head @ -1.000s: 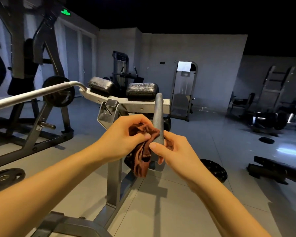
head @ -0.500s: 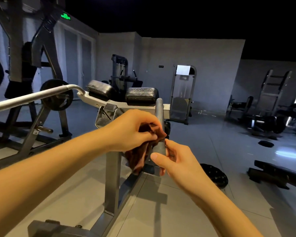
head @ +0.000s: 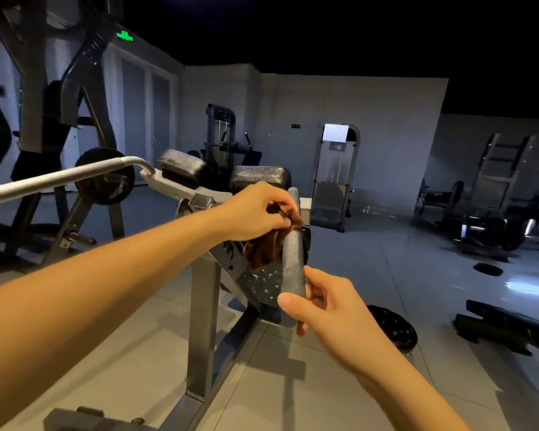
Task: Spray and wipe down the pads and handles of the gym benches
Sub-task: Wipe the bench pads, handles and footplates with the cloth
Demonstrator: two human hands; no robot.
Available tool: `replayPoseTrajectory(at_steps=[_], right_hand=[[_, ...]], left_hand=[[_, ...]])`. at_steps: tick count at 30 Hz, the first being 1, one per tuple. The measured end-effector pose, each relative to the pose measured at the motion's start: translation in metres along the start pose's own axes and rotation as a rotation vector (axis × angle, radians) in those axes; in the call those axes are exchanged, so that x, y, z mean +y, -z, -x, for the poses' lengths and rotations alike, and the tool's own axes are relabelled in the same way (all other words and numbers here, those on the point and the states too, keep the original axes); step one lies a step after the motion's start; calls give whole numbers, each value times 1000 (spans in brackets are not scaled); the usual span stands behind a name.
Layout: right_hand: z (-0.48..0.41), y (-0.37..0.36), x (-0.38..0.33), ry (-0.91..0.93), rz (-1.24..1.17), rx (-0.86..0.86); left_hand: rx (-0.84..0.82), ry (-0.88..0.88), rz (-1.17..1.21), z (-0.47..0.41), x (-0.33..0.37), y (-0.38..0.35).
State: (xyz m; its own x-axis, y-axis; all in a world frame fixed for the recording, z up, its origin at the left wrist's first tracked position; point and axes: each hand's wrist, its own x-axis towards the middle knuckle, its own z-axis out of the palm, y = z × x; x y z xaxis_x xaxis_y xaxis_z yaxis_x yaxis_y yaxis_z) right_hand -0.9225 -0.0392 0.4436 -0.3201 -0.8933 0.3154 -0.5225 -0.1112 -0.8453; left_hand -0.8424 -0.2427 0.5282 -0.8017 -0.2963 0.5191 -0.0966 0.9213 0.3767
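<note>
1. Fingers (head: 274,200) of the left hand (head: 255,213) are curled round a brown cloth (head: 263,251) and bunch it against the upper part of the grey handle (head: 291,262). The loose end of the cloth hangs down the handle's left side.
2. Lower down, the right hand (head: 333,312) grips the same handle near its bottom end, thumb in front and the other fingers wrapped behind.
3. The handle's long axis runs from the right hand up and away to its free tip, which shows just past the left hand. The left hand is nearer that tip. A wiping stroke would likely follow this axis. The right hand covers the lowest stretch, so it would probably need to shift.
4. Two black pads (head: 260,177) sit just beyond the tip on the same frame (head: 201,309). No spray bottle is in view.
</note>
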Motion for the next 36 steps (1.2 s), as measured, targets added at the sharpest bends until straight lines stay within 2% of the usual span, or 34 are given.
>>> replayPoseTrajectory(at_steps=[2, 4, 8, 13, 15, 18, 20, 23, 26, 30, 33, 36], right_hand=[[2, 0, -2, 26, -7, -21], [3, 0, -3, 35, -35, -15], [2, -1, 1, 39, -52, -15], [-5, -1, 12, -6, -123, -22], [-6, -1, 13, 18, -114, -10], [-3, -1, 10, 36, -102, 0], [-2, -1, 7, 38, -103, -3], [-1, 1, 5, 47, -102, -38], [0, 1, 3, 20, -135, -39], [-3, -2, 6, -12, -190, -41], [-4, -4, 9, -47, -229, -34], [-4, -5, 8, -52, -238, -15]], left_hand=[[-152, -36, 60, 36, 20, 7], [-200, -56, 38, 51, 28, 8], [-61, -66, -157, 11, 14, 5], [88, 117, -269, -74, -33, -3], [174, 158, -260, -83, -42, -10], [258, 130, -158, -62, -42, -21], [241, 53, -72, -31, -28, -20], [48, -69, -43, 22, 7, -7], [-86, -79, -94, 36, 24, 3], [32, -6, -232, -22, 6, -4], [99, 145, -234, -75, -14, -8], [115, 182, -225, -89, -22, -10]])
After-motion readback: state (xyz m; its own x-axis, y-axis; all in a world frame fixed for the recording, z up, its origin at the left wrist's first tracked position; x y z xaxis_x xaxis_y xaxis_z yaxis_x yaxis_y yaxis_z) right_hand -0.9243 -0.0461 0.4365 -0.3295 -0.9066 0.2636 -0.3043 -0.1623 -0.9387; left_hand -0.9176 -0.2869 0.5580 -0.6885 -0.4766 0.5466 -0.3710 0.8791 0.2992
